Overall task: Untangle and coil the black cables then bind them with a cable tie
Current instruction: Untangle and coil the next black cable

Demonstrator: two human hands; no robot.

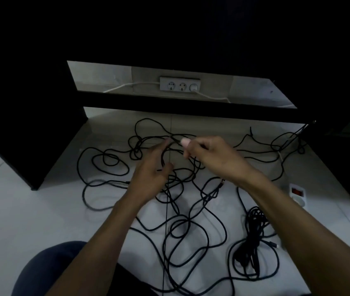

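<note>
Clearly the untangling is only starting: the black cables point(182, 221) lie in one loose snarl of loops and crossings over the pale tiled floor point(20, 210), spread from the centre of the frame down to its lower edge and out toward the right. At the lower right one bundled length point(253, 236) looks partly gathered already, though whether it is coiled or merely bunched cannot be told.

Just above the centre, the right hand point(210, 157) has its fingers curled round a cable end, pinching it near a pale pinkish tip point(185, 142) that may be a plug or a cap; the blur leaves that unsettled. Beside it the left hand point(154, 174) has its fingers spread and fairly straight, with a strand running across the palm, touching rather than gripping it as far as the view shows.

So the step in hand seems to be finding a free end and tracing it. The next move probably calls for drawing that end out through the crossings while the left hand guides the strand and lifts loops clear, so that no knot tightens. No cable tie is visible.

Further out, a white power strip with a red switch point(296, 194) sits at the right edge of the tangle. In the upper middle of the frame a wall socket strip point(180, 83) has a white lead point(212, 97) plugged in, behind a dark horizontal bar point(191, 110) of black furniture.
</note>
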